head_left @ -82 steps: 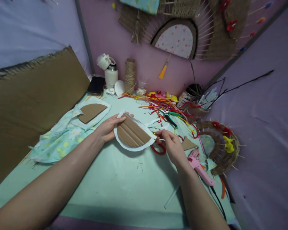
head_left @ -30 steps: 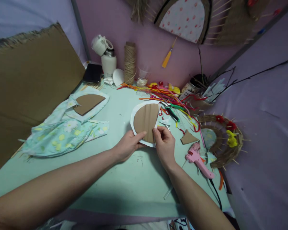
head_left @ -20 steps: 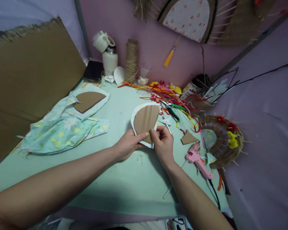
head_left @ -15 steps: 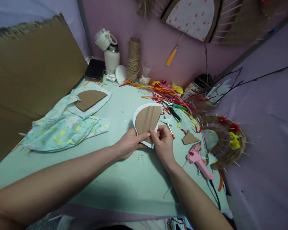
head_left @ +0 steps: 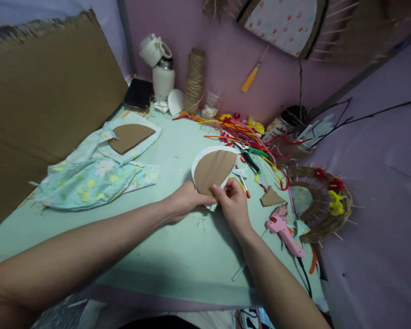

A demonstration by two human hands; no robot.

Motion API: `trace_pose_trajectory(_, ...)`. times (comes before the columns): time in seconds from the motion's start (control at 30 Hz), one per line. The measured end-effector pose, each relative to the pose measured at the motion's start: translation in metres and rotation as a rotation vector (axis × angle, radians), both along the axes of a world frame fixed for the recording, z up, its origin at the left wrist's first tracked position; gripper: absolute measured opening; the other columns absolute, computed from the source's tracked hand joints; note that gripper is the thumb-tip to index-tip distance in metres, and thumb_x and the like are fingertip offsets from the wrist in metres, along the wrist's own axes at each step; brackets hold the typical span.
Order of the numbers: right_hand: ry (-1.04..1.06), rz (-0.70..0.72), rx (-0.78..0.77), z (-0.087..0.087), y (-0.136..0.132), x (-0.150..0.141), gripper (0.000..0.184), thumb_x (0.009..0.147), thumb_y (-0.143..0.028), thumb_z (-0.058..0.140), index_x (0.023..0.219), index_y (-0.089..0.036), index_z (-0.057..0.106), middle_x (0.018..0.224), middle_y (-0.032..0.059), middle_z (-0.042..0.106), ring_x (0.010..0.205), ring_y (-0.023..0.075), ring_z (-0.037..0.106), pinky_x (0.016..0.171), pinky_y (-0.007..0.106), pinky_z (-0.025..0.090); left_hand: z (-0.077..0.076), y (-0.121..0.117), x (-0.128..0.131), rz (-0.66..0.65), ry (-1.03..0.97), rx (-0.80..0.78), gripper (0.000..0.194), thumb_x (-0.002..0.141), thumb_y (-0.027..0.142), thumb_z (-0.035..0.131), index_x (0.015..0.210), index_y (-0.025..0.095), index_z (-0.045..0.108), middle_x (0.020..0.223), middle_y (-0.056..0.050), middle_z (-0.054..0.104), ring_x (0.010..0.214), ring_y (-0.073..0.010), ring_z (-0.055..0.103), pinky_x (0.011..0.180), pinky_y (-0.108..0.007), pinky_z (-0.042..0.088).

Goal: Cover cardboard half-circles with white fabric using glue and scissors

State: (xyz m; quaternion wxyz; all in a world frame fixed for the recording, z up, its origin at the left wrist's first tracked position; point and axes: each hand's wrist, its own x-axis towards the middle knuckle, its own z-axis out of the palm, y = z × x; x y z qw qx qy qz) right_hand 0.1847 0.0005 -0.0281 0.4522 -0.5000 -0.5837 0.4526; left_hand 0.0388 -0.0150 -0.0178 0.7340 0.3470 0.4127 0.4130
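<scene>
A fan-shaped piece of brown cardboard (head_left: 214,167) backed by white fabric lies on the pale green table (head_left: 178,256). My left hand (head_left: 187,203) pinches its near corner from the left. My right hand (head_left: 233,203) pinches the white fabric edge at the same corner from the right, fingers closed on it. The wide rounded end points away from me.
Flowered blue cloth (head_left: 96,178) with another cardboard piece (head_left: 130,136) lies at left. Coloured pipe cleaners (head_left: 239,132), green-handled pliers (head_left: 251,160), a pink glue gun (head_left: 283,230), a small cardboard triangle (head_left: 271,198) and a twine wreath (head_left: 324,201) crowd the right. Twine spool (head_left: 194,80) and flask (head_left: 162,75) stand at the back.
The piece has been turned from lying sideways to pointing away from me, and both hands have come together at its near corner. The view has shifted slightly.
</scene>
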Motion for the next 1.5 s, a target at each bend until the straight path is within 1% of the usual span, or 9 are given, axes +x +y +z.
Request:
trace_pose_trajectory(0.17,0.047,0.022,-0.045,0.0,-0.001,-0.001,0.025,0.079,-0.039,0.067,0.076,-0.022,0.049,0.063,-0.0065,0.045,0.053,0.0108,0.042,0.049,0.024,0.036,0.002,0.001,-0.001,0.013,0.022,0.008,0.047,0.06,0.015,0.076,0.106,0.013,0.063,0.094,-0.009,0.065,0.078,-0.016,0.059,0.065,-0.028,0.046)
trace_pose_trajectory(0.33,0.092,0.026,-0.091,0.007,-0.001,-0.001,0.03,0.079,-0.046,0.065,0.075,-0.022,0.049,0.061,-0.0061,0.047,0.049,0.0107,0.044,0.046,0.024,0.039,0.0,0.005,-0.004,0.037,0.096,0.08,0.047,0.06,0.017,0.076,0.105,0.014,0.064,0.09,-0.009,0.067,0.076,-0.0174,0.06,0.067,-0.03,0.048)
trace_pose_trajectory(0.5,0.117,-0.02,-0.055,0.01,0.005,0.005,0.034,0.085,-0.056,0.053,0.078,-0.022,0.052,0.055,-0.0071,0.042,0.044,0.0093,0.036,0.043,0.023,0.031,0.004,0.01,-0.01,0.035,0.172,0.099,0.047,0.054,0.017,0.079,0.099,0.013,0.065,0.087,-0.009,0.067,0.071,-0.018,0.06,0.061,-0.029,0.048)
trace_pose_trajectory(0.7,0.117,-0.009,-0.095,0.008,0.008,0.005,0.036,0.079,-0.057,0.058,0.076,-0.022,0.052,0.053,-0.0082,0.041,0.042,0.0088,0.034,0.042,0.022,0.028,0.007,0.01,-0.01,0.039,0.202,0.107,0.043,0.056,0.016,0.078,0.096,0.012,0.064,0.08,-0.005,0.066,0.068,-0.0153,0.059,0.056,-0.025,0.046)
trace_pose_trajectory(0.83,0.119,-0.006,-0.107,0.008,0.007,0.002,0.032,0.074,-0.05,0.066,0.076,-0.022,0.052,0.054,-0.0082,0.046,0.042,0.0083,0.036,0.042,0.022,0.029,0.003,0.011,-0.012,-0.001,0.078,0.068,0.051,0.058,0.019,0.08,0.106,0.014,0.063,0.094,-0.008,0.067,0.08,-0.0174,0.062,0.066,-0.028,0.051)
trace_pose_trajectory(0.97,0.118,-0.002,-0.122,0.009,0.007,0.002,0.029,0.072,-0.046,0.068,0.078,-0.021,0.054,0.06,-0.0049,0.055,0.049,0.0108,0.045,0.046,0.022,0.035,0.002,0.012,-0.015,0.003,-0.061,0.011,0.05,0.067,0.026,0.077,0.113,0.015,0.059,0.104,-0.012,0.066,0.09,-0.0211,0.063,0.071,-0.034,0.055)
trace_pose_trajectory(1.13,0.126,0.0,-0.124,0.01,0.007,0.003,0.026,0.073,-0.043,0.066,0.079,-0.021,0.055,0.065,-0.0034,0.058,0.055,0.0125,0.05,0.049,0.023,0.039,0.005,0.014,-0.018,-0.032,-0.098,-0.012,0.042,0.071,0.026,0.074,0.11,0.015,0.061,0.106,-0.013,0.067,0.089,-0.0226,0.064,0.069,-0.036,0.058)
trace_pose_trajectory(1.37,0.087,0.007,-0.109,0.011,0.005,0.002,0.025,0.074,-0.043,0.064,0.079,-0.02,0.054,0.069,-0.0019,0.059,0.056,0.0125,0.049,0.048,0.023,0.037,0.005,0.015,-0.019,-0.032,-0.11,-0.022,0.039,0.071,0.023,0.073,0.108,0.014,0.064,0.106,-0.014,0.068,0.088,-0.0228,0.065,0.069,-0.037,0.058)
trace_pose_trajectory(1.5,0.046,0.008,-0.094,0.014,0.007,0.005,0.025,0.077,-0.044,0.062,0.08,-0.02,0.055,0.064,-0.0035,0.055,0.052,0.0118,0.046,0.048,0.023,0.035,0.009,0.016,-0.02,-0.027,-0.104,-0.041,0.036,0.072,0.021,0.072,0.107,0.013,0.065,0.103,-0.014,0.069,0.085,-0.0211,0.066,0.07,-0.035,0.058)
